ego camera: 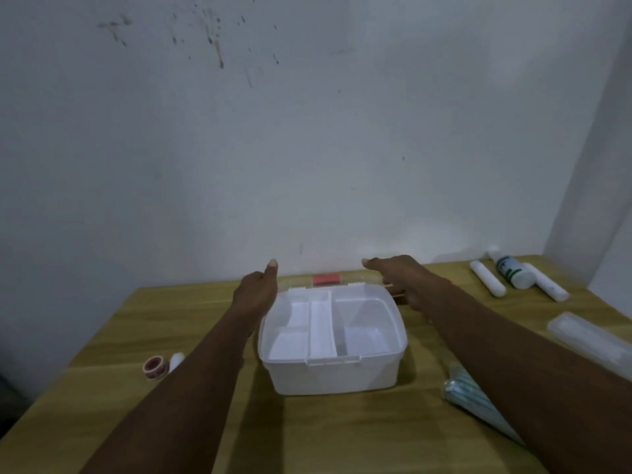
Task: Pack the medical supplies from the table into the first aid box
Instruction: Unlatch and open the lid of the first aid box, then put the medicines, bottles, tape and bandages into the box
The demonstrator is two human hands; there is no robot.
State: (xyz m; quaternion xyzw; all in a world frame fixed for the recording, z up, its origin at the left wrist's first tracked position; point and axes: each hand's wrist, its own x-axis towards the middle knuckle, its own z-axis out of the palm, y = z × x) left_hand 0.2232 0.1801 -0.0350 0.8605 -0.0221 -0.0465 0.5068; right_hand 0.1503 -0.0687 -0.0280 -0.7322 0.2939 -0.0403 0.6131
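Observation:
The white first aid box (333,372) stands open in the middle of the wooden table (342,432). Its white divider tray (321,328) has nothing in its compartments. The clear lid (297,281) with a red handle (326,279) lies tipped back behind the box. My left hand (256,290) is at the lid's left end with the thumb raised. My right hand (400,278) curls its fingers around the lid's right end. A red tape roll (155,367) and a small white roll (176,360) lie left of the box.
At the far right lie two white bandage rolls (487,278) (547,282) and a white bottle with a green label (513,270). A long clear case (588,336) and a green-striped wrapped packet (468,395) lie under my right forearm. A wall stands close behind the table.

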